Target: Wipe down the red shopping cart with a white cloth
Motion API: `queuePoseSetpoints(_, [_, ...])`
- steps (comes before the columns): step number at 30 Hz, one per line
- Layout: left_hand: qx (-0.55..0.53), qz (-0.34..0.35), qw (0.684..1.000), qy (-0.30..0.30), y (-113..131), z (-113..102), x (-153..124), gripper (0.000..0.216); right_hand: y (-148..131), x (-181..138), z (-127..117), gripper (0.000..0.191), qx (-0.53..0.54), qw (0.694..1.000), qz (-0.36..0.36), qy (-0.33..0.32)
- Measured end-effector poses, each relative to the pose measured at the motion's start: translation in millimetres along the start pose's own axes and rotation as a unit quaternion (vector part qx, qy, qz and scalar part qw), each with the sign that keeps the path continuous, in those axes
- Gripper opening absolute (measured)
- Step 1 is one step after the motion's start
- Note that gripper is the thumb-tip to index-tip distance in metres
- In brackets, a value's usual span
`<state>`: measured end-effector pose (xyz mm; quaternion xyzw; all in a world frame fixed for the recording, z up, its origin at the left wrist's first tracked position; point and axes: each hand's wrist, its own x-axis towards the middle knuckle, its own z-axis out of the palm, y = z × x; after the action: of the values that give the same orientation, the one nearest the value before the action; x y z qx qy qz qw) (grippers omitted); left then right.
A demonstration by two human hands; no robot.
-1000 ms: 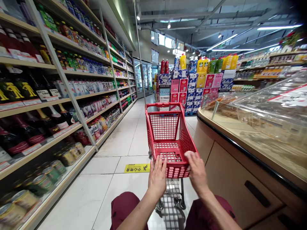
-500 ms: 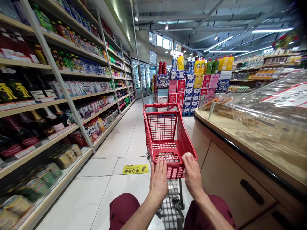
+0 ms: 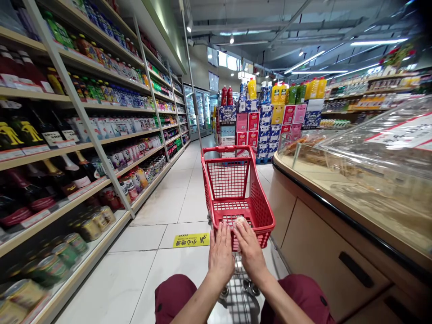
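Note:
A red shopping cart (image 3: 258, 200) stands right in front of me, its basket holding nothing. My left hand (image 3: 221, 252) lies with straight fingers over the left part of the basket's near rim. Close beside it, my right hand (image 3: 249, 247) presses on the middle of the same rim. A bit of white wipe (image 3: 240, 220) shows at the right fingertips; the rest is hidden under that hand. Below the basket, the cart's lower grey rack (image 3: 238, 292) passes between my knees.
Left, a long shelf (image 3: 101, 177) carries bottles and cans. Close on the right is a counter (image 3: 303, 220) with a clear cover (image 3: 378, 135). Stacked drink boxes (image 3: 259, 126) stand ahead. A yellow floor sign (image 3: 191, 240) lies beside the cart.
My right hand has slid left along the near rim with the white wipe, from the right corner to beside my left hand. The left hand stays nearly in place.

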<state>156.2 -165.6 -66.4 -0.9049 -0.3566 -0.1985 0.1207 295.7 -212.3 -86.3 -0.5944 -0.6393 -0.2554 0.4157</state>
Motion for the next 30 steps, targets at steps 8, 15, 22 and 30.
queuePoseSetpoints(8, [0.008, -0.009, 1.000, -0.015, -5.1, -6.1, 2.0, 0.066, 13.0, 3.9, -2.4, 0.062, -0.041, 0.997, 0.061, 0.030])
queuePoseSetpoints(15, [0.014, 0.009, 1.000, -0.026, -4.3, -3.2, -2.9, 0.071, 17.9, 4.6, -2.6, 0.060, -0.056, 0.996, 0.073, 0.021])
queuePoseSetpoints(22, [0.027, 0.006, 1.000, -0.013, -1.0, 0.3, -3.3, 0.072, -6.3, 3.8, 11.0, 0.060, -0.010, 1.000, -0.018, 0.002])
queuePoseSetpoints(30, [0.002, 0.004, 1.000, 0.006, -3.8, 0.3, -6.2, 0.073, 22.8, 2.5, -6.8, 0.065, -0.071, 0.993, 0.089, 0.023])
